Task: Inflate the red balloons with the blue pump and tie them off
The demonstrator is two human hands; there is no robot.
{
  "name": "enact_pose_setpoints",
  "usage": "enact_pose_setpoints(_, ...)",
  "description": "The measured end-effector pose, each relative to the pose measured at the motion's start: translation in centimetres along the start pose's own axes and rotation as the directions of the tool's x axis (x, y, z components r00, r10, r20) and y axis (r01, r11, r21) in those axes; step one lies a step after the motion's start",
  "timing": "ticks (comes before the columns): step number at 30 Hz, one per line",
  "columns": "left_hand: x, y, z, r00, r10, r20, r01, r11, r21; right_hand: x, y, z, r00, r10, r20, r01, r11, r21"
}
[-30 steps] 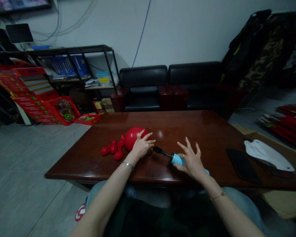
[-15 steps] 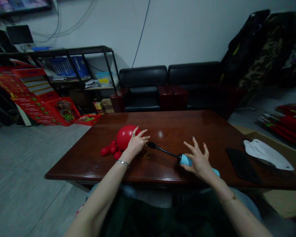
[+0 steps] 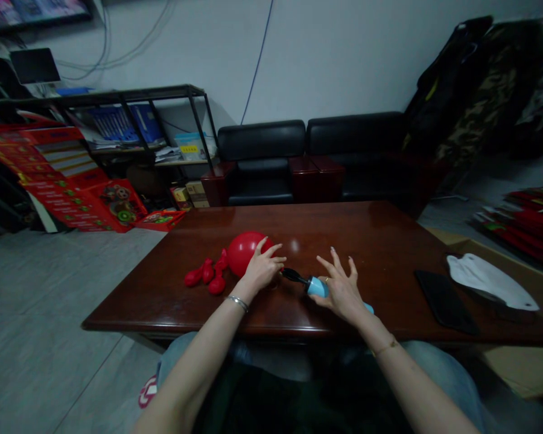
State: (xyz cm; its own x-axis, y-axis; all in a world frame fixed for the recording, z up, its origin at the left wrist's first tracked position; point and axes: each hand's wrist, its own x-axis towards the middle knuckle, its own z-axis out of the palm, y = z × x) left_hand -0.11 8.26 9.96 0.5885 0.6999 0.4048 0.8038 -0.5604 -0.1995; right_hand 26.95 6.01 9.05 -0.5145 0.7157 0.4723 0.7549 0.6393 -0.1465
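Observation:
A round, inflated red balloon (image 3: 244, 252) is at the left middle of the table. My left hand (image 3: 261, 269) pinches it at its neck, against the black nozzle end of a balloon pump (image 3: 317, 287); the exact grip is hidden behind the fingers. My right hand (image 3: 342, 292) is wrapped round the pump's light blue body, thumb and finger at its front end and the other fingers raised. Little of the black rod shows between nozzle and body. Left of the big balloon lie several small red balloons (image 3: 216, 284), slightly filled.
The brown wooden table (image 3: 163, 307) carries a black flat tablet-like thing (image 3: 443, 300) and a white cloth-like item (image 3: 491, 280) at right. Beyond it stand black armchairs (image 3: 262, 144). Red boxes (image 3: 63, 193) are stacked at left by a shelf (image 3: 163, 93).
My right hand has moved left with the pump body, so the black rod shows much shorter. My left hand and the balloon have shifted slightly right, and the balloon looks a little larger.

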Motion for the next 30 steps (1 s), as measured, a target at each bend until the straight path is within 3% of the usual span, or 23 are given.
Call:
enact_pose_setpoints(7, -0.7, -2.1, -0.4, 0.999, -0.044, 0.004, 0.044, 0.998, -0.037, -3.2, 3.0, -1.2, 0.997, 0.037, 0.068, -0.036, 0.999, -0.020)
enact_pose_setpoints(14, -1.2, -3.4, -1.4, 0.998, -0.059, -0.019, 0.059, 0.998, -0.012, -5.5, 5.3, -2.2, 0.997, 0.062, 0.054, -0.061, 0.998, -0.012)
enact_pose_setpoints(18, -0.9, -2.5, -1.4, 0.999, -0.046, -0.027, 0.045, 0.999, -0.020, -4.6, 4.5, -2.1, 0.996, 0.043, 0.073, -0.044, 0.999, 0.019)
enact_pose_setpoints(25, 0.6, 1.0, -0.7, 0.998, 0.055, -0.015, -0.055, 0.998, -0.025, -1.1, 0.5, -0.5, 0.999, 0.018, 0.044, -0.020, 0.999, 0.036)
enact_pose_setpoints(30, 0.5, 1.0, -0.1, 0.999, 0.031, 0.013, -0.030, 0.999, -0.016, -0.2, -0.5, 0.0, 1.000, 0.019, 0.024, -0.019, 1.000, 0.017)
